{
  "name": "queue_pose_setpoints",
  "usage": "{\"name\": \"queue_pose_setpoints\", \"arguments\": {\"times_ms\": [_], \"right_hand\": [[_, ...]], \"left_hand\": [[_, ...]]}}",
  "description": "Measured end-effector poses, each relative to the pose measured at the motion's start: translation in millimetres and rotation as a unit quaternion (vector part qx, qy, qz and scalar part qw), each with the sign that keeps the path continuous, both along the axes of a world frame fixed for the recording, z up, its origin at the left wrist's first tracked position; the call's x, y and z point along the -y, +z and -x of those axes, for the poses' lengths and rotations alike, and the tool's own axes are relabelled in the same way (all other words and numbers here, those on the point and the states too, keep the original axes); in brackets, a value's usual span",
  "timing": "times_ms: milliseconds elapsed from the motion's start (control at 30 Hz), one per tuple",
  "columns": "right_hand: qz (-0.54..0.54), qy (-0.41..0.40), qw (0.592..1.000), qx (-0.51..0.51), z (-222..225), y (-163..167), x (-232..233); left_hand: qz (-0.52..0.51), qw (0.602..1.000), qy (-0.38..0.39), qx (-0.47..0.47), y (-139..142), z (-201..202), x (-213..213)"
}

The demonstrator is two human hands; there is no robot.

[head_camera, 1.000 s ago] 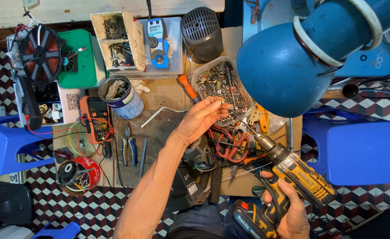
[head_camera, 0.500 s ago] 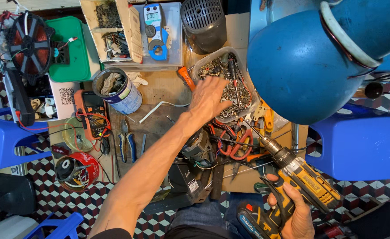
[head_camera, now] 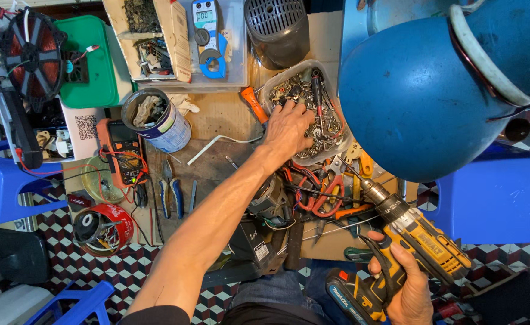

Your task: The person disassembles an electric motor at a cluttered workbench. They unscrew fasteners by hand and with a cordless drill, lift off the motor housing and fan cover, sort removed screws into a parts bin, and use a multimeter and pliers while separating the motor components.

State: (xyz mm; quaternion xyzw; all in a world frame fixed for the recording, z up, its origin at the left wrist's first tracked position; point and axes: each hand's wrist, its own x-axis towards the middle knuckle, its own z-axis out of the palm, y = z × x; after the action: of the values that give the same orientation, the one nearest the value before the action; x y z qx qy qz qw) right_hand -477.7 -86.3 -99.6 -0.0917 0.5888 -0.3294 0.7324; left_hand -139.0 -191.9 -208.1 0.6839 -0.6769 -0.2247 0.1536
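My left hand (head_camera: 289, 127) reaches forward with its fingers spread into a clear plastic tray (head_camera: 339, 146) full of screws and small metal parts; whether it pinches one I cannot tell. My right hand (head_camera: 404, 283) grips a yellow and black cordless drill (head_camera: 418, 238) at the lower right, its chuck pointing up and left toward the tool pile. A small motor (head_camera: 271, 198) with loose wires lies under my left forearm.
A big blue rounded housing (head_camera: 433, 90) fills the upper right. Red-handled pliers (head_camera: 322, 195), blue-handled pliers (head_camera: 171, 195), an orange multimeter (head_camera: 120, 150), a tin can (head_camera: 156, 120), a green box (head_camera: 93, 63) and a dark fan cover (head_camera: 277, 30) crowd the bench. Blue stools (head_camera: 493, 198) stand beside it.
My left hand has moved forward from the tool pile into the tray of screws. The drill stays in my right hand, shifted slightly as the view moved.
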Motion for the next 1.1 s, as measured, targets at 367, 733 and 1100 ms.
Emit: {"name": "queue_pose_setpoints", "arguments": {"times_ms": [367, 733, 1100], "right_hand": [[0.002, 0.003, 1.0, -0.009, 2, 0, 1], [0.001, -0.005, 1.0, -0.018, 4, 6, 2], [-0.009, -0.019, 0.999, -0.027, 12, 8, 2]], "left_hand": [[0.027, 0.998, 0.04, 0.035, -7, -44, 22], [0.006, 0.999, -0.034, -0.041, 7, 11, -26], [-0.051, 0.998, -0.035, 0.005, -15, 17, -23]]}}
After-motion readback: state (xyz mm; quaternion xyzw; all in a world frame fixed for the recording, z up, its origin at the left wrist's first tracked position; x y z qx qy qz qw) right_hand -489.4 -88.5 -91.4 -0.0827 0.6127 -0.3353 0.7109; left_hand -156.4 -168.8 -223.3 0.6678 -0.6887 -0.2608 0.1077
